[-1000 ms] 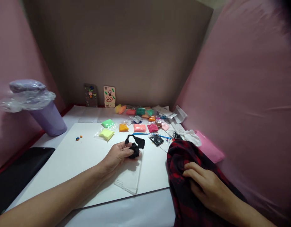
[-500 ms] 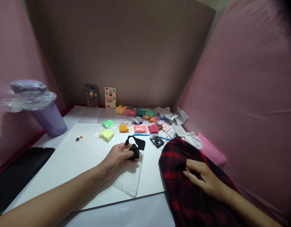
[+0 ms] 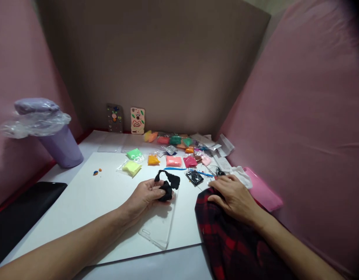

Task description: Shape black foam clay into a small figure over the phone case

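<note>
My left hand (image 3: 145,196) pinches a lump of black clay (image 3: 168,185) with a stretched strand curling above it. It hovers over a clear phone case (image 3: 158,224) lying on the white board (image 3: 103,194). My right hand (image 3: 233,196) rests on a red and black plaid cloth (image 3: 226,241) at the board's right edge, fingers curled and pressing on the fabric. A black clay packet (image 3: 194,177) and a blue tool (image 3: 179,169) lie just beyond both hands.
Several coloured clay packets (image 3: 173,160) are spread across the back of the table. Two decorated phone cases (image 3: 138,120) lean on the back wall. A purple cup (image 3: 61,146) with plastic wrap stands at left, a black tablet (image 3: 18,216) near the left edge, a pink object (image 3: 263,188) at right.
My right hand slid up and forward over the plaid cloth toward the table, and the cloth shifted left. My left hand stays on the black clay.
</note>
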### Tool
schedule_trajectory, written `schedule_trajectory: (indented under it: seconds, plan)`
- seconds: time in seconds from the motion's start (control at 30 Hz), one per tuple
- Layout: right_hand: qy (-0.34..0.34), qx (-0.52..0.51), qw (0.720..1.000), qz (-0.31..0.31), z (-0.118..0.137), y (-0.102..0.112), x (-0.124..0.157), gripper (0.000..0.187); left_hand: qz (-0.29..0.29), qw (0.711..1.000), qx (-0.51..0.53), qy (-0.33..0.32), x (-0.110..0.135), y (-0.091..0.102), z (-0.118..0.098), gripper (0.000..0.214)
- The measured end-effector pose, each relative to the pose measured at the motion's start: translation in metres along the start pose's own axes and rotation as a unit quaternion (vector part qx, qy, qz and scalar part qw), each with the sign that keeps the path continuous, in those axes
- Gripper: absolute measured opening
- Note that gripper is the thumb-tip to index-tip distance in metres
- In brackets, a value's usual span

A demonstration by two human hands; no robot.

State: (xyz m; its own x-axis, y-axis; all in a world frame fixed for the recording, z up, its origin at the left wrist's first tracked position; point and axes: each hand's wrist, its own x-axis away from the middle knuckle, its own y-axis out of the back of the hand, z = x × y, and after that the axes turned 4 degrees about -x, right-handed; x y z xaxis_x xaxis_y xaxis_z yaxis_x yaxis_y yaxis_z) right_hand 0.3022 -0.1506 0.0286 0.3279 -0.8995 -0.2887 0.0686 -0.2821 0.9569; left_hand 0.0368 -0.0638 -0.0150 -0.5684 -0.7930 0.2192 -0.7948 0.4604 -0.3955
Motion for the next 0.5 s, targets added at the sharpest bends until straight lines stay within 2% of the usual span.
schedule_trajectory:
  seconds: [0.07, 0.13, 0.23, 0.3, 0.33, 0.4, 0.43, 0.5]
  plan:
    - [-0.048, 0.014, 0.999, 0.009, -0.002, -0.013, 0.003, 0.039, -0.002, 1.0, 0.006, 0.003, 0.0, 0.0, 0.0, 0.033]
    - [-0.098, 0.008, 0.995, 0.027, -0.005, -0.014, 0.008, 0.047, 0.0, 1.0, 0.01, 0.004, 0.0, -0.001, -0.001, 0.033]
    - [-0.135, -0.069, 0.984, 0.092, -0.008, 0.006, 0.017, 0.044, -0.009, 1.0, 0.006, 0.01, 0.0, -0.003, -0.003, 0.033]
    - [-0.129, -0.121, 0.976, 0.124, -0.006, 0.02, 0.029, 0.028, -0.01, 1.0, -0.004, 0.017, 0.001, -0.004, -0.006, 0.033]
    - [-0.126, -0.119, 0.978, 0.118, -0.003, 0.024, 0.037, 0.033, -0.008, 1.0, -0.008, 0.019, 0.001, -0.005, -0.006, 0.034]
    - [-0.126, -0.082, 0.982, 0.116, 0.007, 0.021, 0.053, 0.075, -0.005, 1.0, -0.014, 0.022, 0.001, -0.005, -0.007, 0.033]
    - [-0.121, -0.064, 0.984, 0.11, 0.013, 0.015, 0.06, 0.087, -0.003, 1.0, -0.015, 0.021, 0.001, -0.005, -0.008, 0.033]
    - [-0.142, -0.048, 0.985, 0.088, 0.027, 0.001, 0.071, 0.087, 0.002, 1.0, -0.018, 0.015, 0.0, -0.004, -0.007, 0.031]
